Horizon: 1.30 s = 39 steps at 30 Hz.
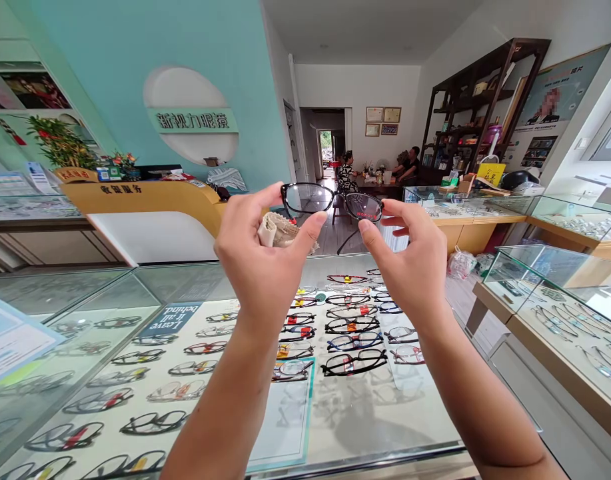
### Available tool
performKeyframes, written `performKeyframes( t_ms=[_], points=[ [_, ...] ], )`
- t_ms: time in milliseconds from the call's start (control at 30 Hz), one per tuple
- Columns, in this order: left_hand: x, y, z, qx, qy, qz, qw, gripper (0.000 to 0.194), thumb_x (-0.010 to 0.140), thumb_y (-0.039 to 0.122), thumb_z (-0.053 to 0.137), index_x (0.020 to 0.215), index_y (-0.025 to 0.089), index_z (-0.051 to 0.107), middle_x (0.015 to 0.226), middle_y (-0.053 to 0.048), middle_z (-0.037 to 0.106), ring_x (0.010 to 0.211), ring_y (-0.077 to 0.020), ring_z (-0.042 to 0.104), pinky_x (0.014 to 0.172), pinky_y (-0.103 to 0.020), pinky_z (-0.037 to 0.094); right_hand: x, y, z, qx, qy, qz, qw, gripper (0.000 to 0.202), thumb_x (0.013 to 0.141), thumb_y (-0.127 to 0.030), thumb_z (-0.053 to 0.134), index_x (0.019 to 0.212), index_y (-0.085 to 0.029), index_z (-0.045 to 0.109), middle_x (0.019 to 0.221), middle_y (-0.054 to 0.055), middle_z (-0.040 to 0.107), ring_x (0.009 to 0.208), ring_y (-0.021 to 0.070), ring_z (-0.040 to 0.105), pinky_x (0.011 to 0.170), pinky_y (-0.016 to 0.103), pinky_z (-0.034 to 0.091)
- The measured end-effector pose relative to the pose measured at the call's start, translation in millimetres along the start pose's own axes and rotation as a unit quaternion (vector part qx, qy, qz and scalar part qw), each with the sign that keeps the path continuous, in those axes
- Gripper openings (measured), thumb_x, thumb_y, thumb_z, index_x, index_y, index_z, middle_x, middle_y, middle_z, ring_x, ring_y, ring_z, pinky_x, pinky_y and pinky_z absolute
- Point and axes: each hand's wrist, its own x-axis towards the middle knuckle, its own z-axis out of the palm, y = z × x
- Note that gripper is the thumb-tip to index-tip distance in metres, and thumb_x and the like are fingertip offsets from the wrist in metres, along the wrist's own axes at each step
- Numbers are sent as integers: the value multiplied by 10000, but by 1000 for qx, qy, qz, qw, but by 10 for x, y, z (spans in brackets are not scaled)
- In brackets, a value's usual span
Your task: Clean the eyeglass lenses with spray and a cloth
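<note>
A pair of black-framed eyeglasses (340, 196) is raised in front of me, above the glass display case. My left hand (265, 243) pinches the left end of the frame and also keeps a folded beige cloth (280, 231) tucked against its palm. At the other end, my right hand (410, 250) grips the frame's right side between thumb and fingers. Red lettering shows on the right lens. One temple arm hangs down near my right thumb.
Rows of eyeglasses (354, 363) lie in the display case (355, 427) below my arms. More glass cases (550, 287) stand at the right. A yellow and white counter (155, 227) is ahead on the left. Several people sit around a table at the back.
</note>
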Motion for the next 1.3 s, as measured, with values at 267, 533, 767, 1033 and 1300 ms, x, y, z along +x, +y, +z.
performKeyframes(
  t_ms=[267,533,767,1033,1300],
  points=[
    [5,29,-15,-8,-5,-1,1000,477,881,599,937,1266,373,771,1197,-89,773,1283,-379,711,993,-598,645,-4,36,34,-5,-18,5,1000,328,1022,-518,742,1224,-260,754,1170,101,815,1025,274,773,896,460,631],
    [6,-5,0,-30,-6,0,1000,462,885,553,953,1258,344,780,1185,-83,783,1231,-356,736,1000,-571,646,-15,34,52,15,8,2,1000,353,1023,-508,754,1281,-268,727,1204,103,798,1087,275,764,905,464,629],
    [-27,-66,57,-46,-25,-38,998,444,872,520,970,1213,301,787,1158,-57,817,1131,-288,779,980,-468,668,-5,63,45,39,55,-35,997,405,1007,-466,771,1358,-276,702,1259,101,737,1151,279,727,909,473,638],
    [-33,-95,83,-66,-42,-68,995,475,844,574,982,1187,292,814,1112,-58,840,1058,-288,805,901,-467,679,15,49,7,32,80,-68,994,405,1002,-443,783,1369,-306,680,1264,92,688,1157,276,695,896,472,651],
    [-45,-121,104,-104,-80,-94,987,543,826,663,972,1202,299,828,1132,-75,848,955,-282,803,772,-463,679,-1,-3,-25,49,87,-70,993,454,985,-409,777,1416,-321,662,1308,102,634,1237,306,635,935,518,658]
  ],
)
